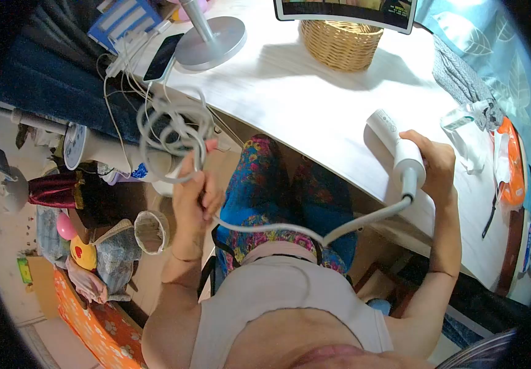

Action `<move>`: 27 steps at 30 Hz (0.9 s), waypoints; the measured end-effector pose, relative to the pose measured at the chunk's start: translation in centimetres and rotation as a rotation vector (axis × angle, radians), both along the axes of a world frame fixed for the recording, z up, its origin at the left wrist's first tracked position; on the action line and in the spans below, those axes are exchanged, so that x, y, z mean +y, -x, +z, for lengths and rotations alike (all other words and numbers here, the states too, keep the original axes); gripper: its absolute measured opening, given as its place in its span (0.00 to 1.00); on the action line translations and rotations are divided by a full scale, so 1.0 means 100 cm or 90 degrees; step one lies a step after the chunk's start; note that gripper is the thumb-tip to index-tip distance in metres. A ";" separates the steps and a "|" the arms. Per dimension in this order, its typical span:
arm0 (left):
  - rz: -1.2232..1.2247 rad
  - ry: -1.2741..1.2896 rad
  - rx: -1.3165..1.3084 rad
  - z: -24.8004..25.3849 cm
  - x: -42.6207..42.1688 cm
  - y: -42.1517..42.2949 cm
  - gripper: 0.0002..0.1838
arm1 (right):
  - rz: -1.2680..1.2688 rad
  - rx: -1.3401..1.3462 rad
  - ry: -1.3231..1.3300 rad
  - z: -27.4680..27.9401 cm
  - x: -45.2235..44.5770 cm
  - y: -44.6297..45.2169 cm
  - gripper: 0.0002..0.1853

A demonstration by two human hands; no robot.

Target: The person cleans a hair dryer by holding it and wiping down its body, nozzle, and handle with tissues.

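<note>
A white hair dryer (394,144) lies in my right hand (434,161), whose fingers are wrapped round its body near the desk's front edge. From its lower end a thick pale cord (271,227) sags across my lap and runs to my left hand (196,190). That hand is closed on the cord, and several loose loops (176,126) of it rise above the fingers, slightly blurred. The loops hang in front of the desk's left end, next to thin white cables.
On the white desk (302,98) are a silver lamp base (211,44), a dark phone (163,57), a wicker basket (343,44) under a screen, a grey cloth (462,71) and an orange item (511,163). A bin (151,232) stands on the floor at left.
</note>
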State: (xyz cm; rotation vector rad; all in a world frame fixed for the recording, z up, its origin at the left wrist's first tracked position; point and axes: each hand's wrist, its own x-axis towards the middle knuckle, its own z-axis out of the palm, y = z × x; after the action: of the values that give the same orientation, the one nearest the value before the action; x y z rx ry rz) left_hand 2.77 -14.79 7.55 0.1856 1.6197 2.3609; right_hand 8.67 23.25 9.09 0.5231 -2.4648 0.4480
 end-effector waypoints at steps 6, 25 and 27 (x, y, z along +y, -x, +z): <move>-0.104 0.003 0.206 0.038 0.023 0.077 0.29 | -0.004 0.013 -0.012 -0.001 -0.001 0.000 0.22; 0.297 0.650 0.884 -0.004 0.072 0.217 0.18 | -0.151 0.018 -0.256 -0.038 -0.016 0.020 0.26; 0.291 0.476 0.973 0.003 0.086 0.158 0.14 | -0.142 0.027 -0.263 -0.039 -0.015 0.025 0.26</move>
State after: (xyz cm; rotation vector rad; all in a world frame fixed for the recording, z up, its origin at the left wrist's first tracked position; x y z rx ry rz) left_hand -13.04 -6.15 7.89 1.9186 3.2439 1.4282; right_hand 6.19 21.71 5.24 0.4049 -2.5423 -0.1650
